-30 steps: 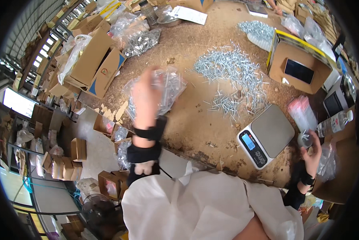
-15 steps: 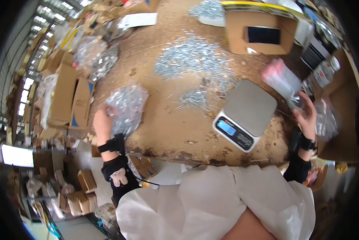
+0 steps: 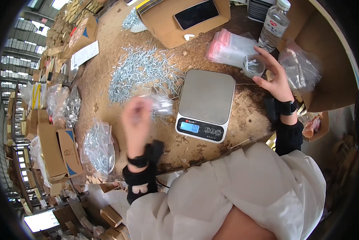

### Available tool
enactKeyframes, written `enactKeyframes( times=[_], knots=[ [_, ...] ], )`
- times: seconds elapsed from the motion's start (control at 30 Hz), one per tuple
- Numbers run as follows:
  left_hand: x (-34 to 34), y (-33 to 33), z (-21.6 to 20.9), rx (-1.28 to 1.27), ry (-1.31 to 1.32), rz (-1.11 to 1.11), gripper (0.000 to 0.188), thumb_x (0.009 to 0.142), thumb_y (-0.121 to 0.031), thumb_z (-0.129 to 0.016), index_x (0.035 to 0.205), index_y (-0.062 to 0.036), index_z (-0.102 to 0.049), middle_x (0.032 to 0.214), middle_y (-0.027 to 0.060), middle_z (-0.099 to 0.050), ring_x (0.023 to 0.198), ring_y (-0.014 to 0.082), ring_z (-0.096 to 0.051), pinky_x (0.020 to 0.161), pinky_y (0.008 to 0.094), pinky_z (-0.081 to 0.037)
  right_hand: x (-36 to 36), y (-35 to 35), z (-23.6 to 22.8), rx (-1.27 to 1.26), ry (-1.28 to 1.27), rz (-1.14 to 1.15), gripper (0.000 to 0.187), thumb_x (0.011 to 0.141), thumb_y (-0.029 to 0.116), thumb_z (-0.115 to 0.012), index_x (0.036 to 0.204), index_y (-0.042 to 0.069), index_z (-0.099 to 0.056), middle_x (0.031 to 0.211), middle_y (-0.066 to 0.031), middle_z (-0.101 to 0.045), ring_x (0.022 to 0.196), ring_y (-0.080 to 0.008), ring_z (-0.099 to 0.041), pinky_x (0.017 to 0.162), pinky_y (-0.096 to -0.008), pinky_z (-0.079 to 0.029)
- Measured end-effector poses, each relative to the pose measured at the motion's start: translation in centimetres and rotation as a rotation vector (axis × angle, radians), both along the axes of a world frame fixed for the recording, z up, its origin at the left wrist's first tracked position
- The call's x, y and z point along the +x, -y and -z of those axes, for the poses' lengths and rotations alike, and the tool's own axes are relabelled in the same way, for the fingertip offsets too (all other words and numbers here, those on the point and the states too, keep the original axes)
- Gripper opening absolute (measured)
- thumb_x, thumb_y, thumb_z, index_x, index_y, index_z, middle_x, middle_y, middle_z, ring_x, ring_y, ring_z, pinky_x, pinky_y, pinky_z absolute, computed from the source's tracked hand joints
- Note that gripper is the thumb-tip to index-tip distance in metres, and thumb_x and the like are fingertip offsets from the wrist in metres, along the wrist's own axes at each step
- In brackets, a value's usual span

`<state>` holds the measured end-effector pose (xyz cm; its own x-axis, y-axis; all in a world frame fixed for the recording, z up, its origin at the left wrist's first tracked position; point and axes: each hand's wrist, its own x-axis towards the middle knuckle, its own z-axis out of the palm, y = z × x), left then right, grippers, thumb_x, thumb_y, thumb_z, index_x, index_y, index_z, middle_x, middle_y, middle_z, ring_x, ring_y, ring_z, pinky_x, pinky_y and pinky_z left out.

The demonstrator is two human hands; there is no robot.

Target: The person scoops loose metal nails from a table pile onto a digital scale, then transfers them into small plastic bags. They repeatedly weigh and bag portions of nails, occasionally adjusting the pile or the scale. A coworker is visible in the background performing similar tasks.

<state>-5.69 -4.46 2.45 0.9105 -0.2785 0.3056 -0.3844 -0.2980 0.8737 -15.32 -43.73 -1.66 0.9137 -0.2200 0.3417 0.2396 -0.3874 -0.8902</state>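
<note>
The left hand, blurred but apparently pinching a clear bag, is swinging from the lower-left bag heap to centre, bringing it nearer the scale; upper right, the right hand is holding a small cup (thumb and fingers wide).

A dark-screened smartphone lies in an open cardboard box; a white earbud is located near it. A clear plastic bottle, fitted with a white cap, stands upright at right. At left: a white paper sheet and a blue-cornered carton.
</note>
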Motion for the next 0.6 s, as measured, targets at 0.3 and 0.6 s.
enactKeyframes(
  times=[0.3, 0.6],
  knots=[
    [1.0, 8.3, 1.5, 0.230, -0.055, 0.091, 0.021, 0.094, -0.021, -0.070, 0.104, -0.0026, -0.070, 0.069, 0.0036, -0.062, 0.065, 0.0071, -0.056, 0.062, 0.0255, -0.046, -0.2, -0.2, -0.4, -0.066, 0.006, -0.006, 0.068, 0.074, 0.010, -0.079, 0.138, 0.006, -0.055, 0.130, -0.0090, -0.064, 0.115, -0.0201, -0.061, 0.099, -0.0346, -0.046],
    [0.6, 4.9, -0.2, 0.294, -0.062, 0.079, 0.019, 0.098, -0.012, -0.065, 0.111, 0.0016, -0.067, 0.094, 0.0011, -0.065, 0.080, 0.0067, -0.055, 0.073, 0.0220, -0.045, -0.4, -0.3, -0.4, -0.068, 0.085, 0.002, 0.066, 0.075, 0.011, -0.078, 0.137, 0.007, -0.057, 0.127, -0.0066, -0.065, 0.113, -0.0178, -0.060, 0.099, -0.0334, -0.045]
  ],
)
